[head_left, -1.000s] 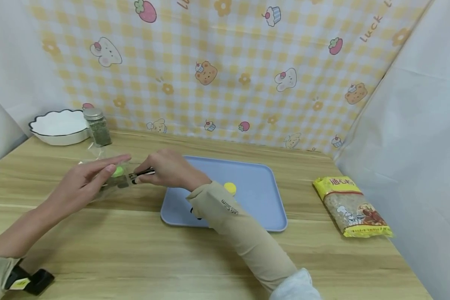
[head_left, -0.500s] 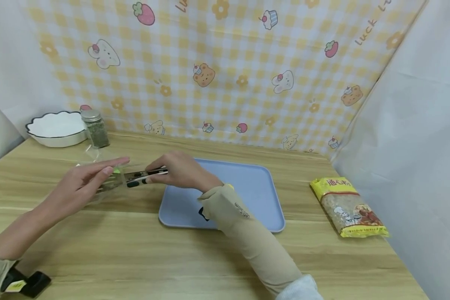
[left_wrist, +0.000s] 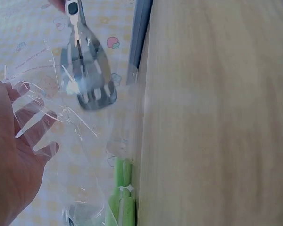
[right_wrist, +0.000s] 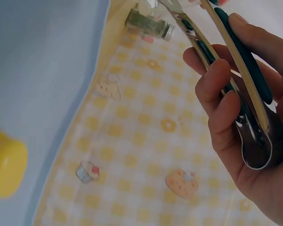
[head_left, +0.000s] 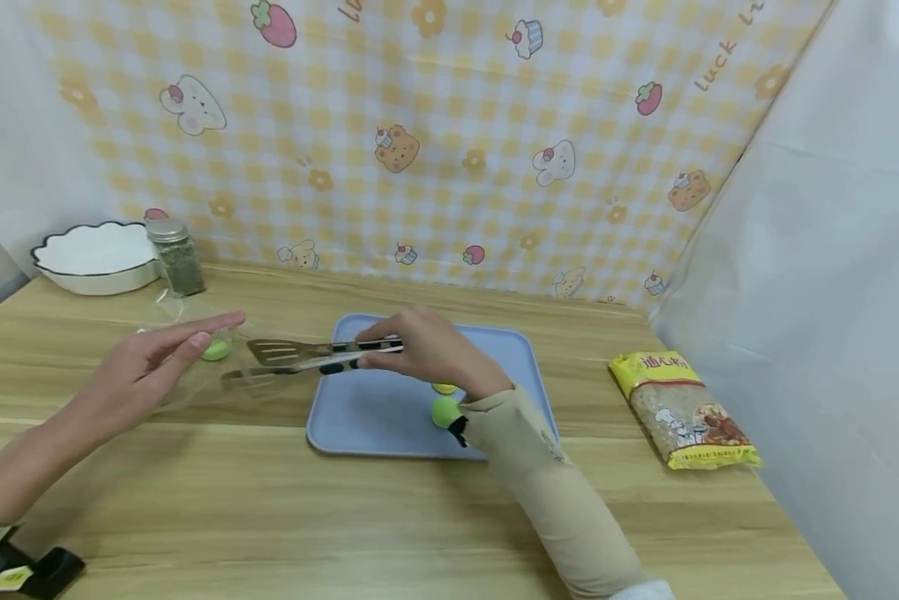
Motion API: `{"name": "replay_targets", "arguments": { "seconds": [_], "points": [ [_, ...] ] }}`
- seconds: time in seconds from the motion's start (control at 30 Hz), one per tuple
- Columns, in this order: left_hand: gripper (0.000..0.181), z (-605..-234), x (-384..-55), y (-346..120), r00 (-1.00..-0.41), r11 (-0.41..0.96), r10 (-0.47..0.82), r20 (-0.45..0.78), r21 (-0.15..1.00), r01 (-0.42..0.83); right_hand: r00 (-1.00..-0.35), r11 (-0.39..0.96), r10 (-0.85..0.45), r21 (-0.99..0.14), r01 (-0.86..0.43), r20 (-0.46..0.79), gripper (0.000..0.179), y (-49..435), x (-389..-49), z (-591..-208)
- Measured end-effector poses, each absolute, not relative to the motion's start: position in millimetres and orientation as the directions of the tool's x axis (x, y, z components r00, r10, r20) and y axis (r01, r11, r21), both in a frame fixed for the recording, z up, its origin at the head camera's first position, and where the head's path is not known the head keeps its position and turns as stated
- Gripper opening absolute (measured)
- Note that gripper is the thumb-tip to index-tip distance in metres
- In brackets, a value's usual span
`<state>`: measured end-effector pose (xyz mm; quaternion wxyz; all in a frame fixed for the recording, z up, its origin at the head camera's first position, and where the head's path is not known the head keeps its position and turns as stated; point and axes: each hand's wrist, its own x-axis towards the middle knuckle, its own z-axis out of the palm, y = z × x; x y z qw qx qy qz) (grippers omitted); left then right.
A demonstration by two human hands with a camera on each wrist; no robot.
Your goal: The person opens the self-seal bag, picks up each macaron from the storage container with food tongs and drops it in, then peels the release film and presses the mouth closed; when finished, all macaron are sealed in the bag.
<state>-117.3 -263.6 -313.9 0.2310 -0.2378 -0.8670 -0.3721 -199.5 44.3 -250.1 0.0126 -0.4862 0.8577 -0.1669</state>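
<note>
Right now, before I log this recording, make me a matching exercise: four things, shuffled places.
1. slotted metal tongs
2. blue rectangular tray
3. lidded glass jar
4. yellow-and-clear food packet

A. right of the tray, on the wood-grain table
B. in the person's right hand
C. beside the white scalloped dish
D. beneath a round green item

Pairs: 1-B; 2-D; 3-C; 4-A

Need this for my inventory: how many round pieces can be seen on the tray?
2: a yellow piece and a green piece beside it, both on the tray. The right sleeve may hide others.
</note>
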Motion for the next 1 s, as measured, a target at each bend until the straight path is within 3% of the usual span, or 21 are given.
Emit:
{"name": "replay_targets", "arguments": {
  "seconds": [0.5,1.0],
  "points": [
    [0.037,-314.5,-118.7,-263.8,-0.780,0.623,0.221,0.586,0.530,0.575,-0.614,0.526,-0.750,-0.343,-0.779,0.245,0.030,145.2,-198.1,-236.0],
    [0.038,-316.4,-118.7,-261.6,-0.774,0.623,0.215,0.596,0.527,0.578,-0.747,0.678,-0.648,-0.335,-0.654,0.149,0.025,198.9,-195.5,-208.9]
  ]
}}
